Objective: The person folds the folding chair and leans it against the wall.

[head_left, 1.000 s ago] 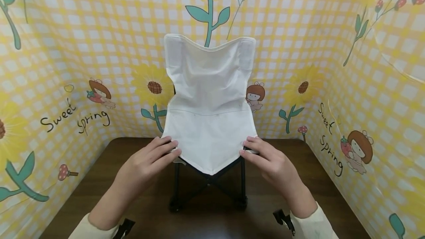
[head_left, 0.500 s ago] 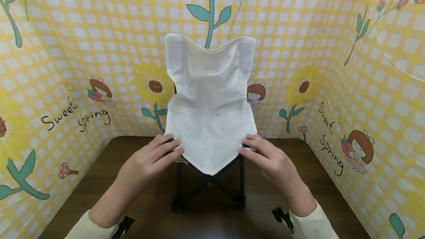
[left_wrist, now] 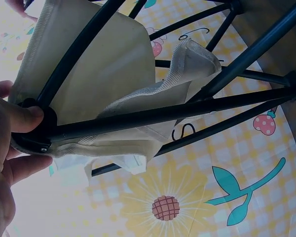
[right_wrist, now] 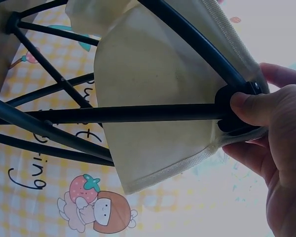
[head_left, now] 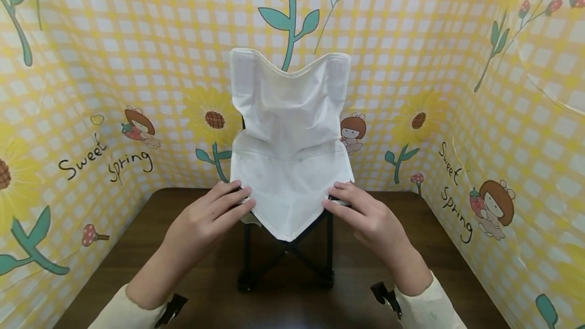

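Observation:
A small folding chair with a white fabric seat and back (head_left: 292, 176) stands upright on the brown table, facing me. Its black tube frame (left_wrist: 138, 118) crosses below the seat. My left hand (head_left: 201, 222) grips the seat's left front corner, thumb on the black plastic joint (left_wrist: 47, 121) and fingers over the fabric edge. At the opposite front corner, my right hand (head_left: 377, 217) holds the matching black joint (right_wrist: 227, 106), its thumb pressed on the near side. The fingers hide part of both corners in the head view.
The brown table (head_left: 137, 248) extends around the chair's feet. Yellow-checked cloth walls (head_left: 151, 60) with flower and doll prints rise behind and on both sides. Black clips (head_left: 172, 309) sit at both cream sleeves (head_left: 429, 303).
Both hands have shifted slightly inward toward each other while keeping their grip on the seat corners. The chair's front feet stand a little closer together.

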The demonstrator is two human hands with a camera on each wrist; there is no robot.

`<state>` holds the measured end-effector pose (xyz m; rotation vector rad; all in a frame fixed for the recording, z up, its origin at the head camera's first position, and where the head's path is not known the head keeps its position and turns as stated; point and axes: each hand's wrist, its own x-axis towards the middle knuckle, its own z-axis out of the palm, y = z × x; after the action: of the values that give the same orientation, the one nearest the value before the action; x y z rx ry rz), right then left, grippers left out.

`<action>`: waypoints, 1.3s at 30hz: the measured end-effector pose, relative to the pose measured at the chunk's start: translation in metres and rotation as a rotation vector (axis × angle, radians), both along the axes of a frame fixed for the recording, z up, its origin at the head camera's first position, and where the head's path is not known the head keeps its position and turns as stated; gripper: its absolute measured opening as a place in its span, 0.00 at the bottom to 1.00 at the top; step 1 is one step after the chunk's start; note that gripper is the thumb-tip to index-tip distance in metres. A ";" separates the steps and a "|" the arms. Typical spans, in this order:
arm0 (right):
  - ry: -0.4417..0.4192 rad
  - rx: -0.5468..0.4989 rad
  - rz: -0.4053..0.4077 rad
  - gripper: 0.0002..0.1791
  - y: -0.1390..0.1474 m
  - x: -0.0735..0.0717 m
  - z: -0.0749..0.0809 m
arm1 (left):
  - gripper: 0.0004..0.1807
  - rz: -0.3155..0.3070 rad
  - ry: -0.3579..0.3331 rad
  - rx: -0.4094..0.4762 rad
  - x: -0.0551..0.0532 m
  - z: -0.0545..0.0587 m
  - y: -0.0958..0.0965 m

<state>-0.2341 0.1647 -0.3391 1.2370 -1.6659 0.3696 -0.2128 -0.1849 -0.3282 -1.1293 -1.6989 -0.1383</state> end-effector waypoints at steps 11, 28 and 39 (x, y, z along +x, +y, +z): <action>0.032 0.004 -0.001 0.18 -0.006 -0.001 0.008 | 0.18 -0.022 -0.001 -0.002 -0.003 0.007 0.003; 0.070 0.013 0.026 0.18 -0.016 -0.001 0.016 | 0.18 -0.025 0.011 -0.035 -0.005 0.014 0.007; 0.085 0.012 0.038 0.18 -0.021 0.000 0.022 | 0.17 -0.039 0.029 -0.047 -0.007 0.021 0.010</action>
<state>-0.2339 0.1435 -0.3169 1.2777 -1.5759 0.3257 -0.2201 -0.1745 -0.3076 -1.1938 -1.6627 -0.1065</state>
